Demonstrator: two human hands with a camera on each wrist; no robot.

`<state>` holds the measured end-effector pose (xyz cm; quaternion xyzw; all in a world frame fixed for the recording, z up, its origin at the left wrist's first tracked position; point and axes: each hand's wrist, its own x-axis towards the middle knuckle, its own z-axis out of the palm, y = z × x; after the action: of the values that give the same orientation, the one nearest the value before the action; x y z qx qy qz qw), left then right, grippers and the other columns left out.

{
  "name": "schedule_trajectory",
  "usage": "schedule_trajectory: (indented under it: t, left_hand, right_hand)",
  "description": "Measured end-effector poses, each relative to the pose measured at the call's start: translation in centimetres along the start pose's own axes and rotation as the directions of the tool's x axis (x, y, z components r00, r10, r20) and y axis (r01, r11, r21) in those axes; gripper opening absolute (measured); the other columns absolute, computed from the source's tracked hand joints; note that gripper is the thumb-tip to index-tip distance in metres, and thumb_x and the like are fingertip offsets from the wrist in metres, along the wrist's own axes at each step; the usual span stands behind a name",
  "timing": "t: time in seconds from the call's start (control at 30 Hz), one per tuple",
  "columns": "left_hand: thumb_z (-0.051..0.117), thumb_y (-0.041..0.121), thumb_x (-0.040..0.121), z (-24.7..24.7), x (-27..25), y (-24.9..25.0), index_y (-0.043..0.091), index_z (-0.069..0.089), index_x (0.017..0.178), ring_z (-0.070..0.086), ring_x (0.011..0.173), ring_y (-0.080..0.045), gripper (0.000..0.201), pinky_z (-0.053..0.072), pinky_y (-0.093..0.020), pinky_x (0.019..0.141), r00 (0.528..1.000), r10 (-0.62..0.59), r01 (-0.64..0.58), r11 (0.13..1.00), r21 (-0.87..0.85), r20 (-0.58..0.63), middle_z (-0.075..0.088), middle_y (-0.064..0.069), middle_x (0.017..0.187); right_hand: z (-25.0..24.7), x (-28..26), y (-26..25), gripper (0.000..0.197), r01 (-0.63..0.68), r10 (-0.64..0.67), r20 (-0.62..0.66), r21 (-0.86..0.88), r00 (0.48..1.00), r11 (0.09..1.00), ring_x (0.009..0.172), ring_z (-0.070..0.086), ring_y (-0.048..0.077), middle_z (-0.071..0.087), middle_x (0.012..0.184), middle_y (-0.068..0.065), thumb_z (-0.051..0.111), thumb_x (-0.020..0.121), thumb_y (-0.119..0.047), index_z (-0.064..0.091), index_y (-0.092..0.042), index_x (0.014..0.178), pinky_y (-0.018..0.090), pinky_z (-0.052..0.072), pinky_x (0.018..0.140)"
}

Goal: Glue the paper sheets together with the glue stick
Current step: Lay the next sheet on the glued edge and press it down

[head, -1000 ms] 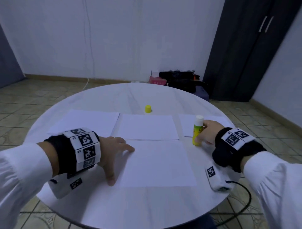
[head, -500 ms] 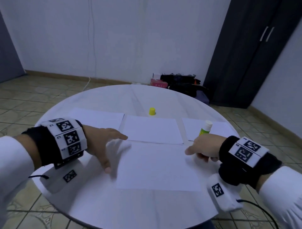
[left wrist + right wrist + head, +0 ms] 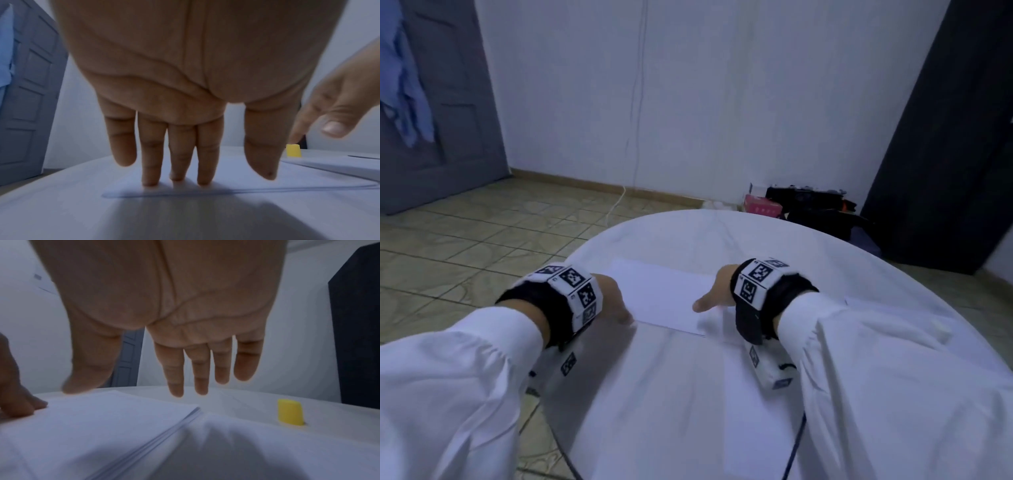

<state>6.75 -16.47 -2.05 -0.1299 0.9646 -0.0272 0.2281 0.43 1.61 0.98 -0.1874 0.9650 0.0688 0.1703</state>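
Covering the round worktop (image 3: 774, 246) was a white cloth, on which a stack of paper sheets (image 3: 667, 294) lay. My left hand (image 3: 185, 97) pressed straight fingertips (image 3: 150, 181) onto the stack's left edge; my right hand (image 3: 174, 313) hovered flat and empty over its right edge. Beyond stood a yellow cap (image 3: 291, 412).

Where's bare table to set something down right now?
Far table beyond the paper stack looks bare; so does the near strip between the sleeves. Crowded: left hand and right hand flank the stack, yellow cap just to its right.
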Motion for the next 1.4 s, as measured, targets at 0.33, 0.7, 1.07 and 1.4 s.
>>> schedule_trajectory:
  t: [0.33, 0.7, 1.07, 1.4]
  left_hand:
    - [0.045, 0.038, 0.098, -0.1, 1.5, -0.9, 0.011, 0.055, 0.082, 0.043, 0.063, -0.014, 0.033, 0.033, -0.019, 0.057, 0.997, 0.012, -0.012, 1.000, -0.004, -0.075, 0.047, 0.000, 0.074]
    - [0.042, 0.036, 0.100, -0.1, 1.4, -0.8, 0.012, 0.058, 0.095, 0.042, 0.070, -0.018, 0.029, 0.033, -0.022, 0.063, 0.998, 0.022, -0.023, 0.999, -0.022, -0.064, 0.036, 0.000, 0.065]
    - [0.065, 0.034, 0.088, 0.5, -0.1, -5.5, 0.026, 0.068, 0.098, 0.055, 0.100, -0.013, 0.012, 0.036, -0.021, 0.081, 0.954, -0.066, -0.140, 0.761, -0.633, -0.291, 0.063, 0.007, 0.108]
    - [0.067, -0.011, 0.079, 1.0, -9.1, 2.4, 0.005, 0.070, 0.086, 0.063, 0.053, -0.007, 0.018, 0.054, -0.020, 0.056, 0.931, 0.208, -0.333, 0.139, -0.933, -0.301, 0.068, -0.003, 0.068]
  right_hand:
    - [1.2, 5.3, -2.2, 0.058, -0.093, 0.098, 0.047, -0.094, 0.994, 0.991, 0.075, 0.055, 0.023, 0.052, 0.067, -0.005, 0.062, 0.060, -0.079, 0.051, -0.023, 0.071, 0.030, 0.043, 0.074]
    - [0.5, 4.5, -3.0, 0.044, -0.040, 0.040, 0.013, -0.045, 0.999, 0.998, 0.075, 0.058, 0.022, 0.054, 0.067, -0.005, 0.070, 0.069, -0.060, 0.055, -0.020, 0.073, 0.028, 0.045, 0.074]
    - [0.4, -0.2, -2.5, 0.027, 0.029, 0.127, -0.145, 0.764, 0.981, 0.645, 0.107, 0.061, 0.032, 0.062, 0.110, 0.011, 0.075, 0.077, -0.024, 0.058, -0.006, 0.088, 0.042, 0.052, 0.092]
    - [4.8, -14.3, 8.9, 0.014, 0.115, 0.220, -0.166, 0.967, 0.961, 0.229, 0.056, 0.067, 0.024, 0.071, 0.093, 0.007, 0.063, 0.091, -0.020, 0.059, -0.016, 0.103, 0.020, 0.043, 0.041]
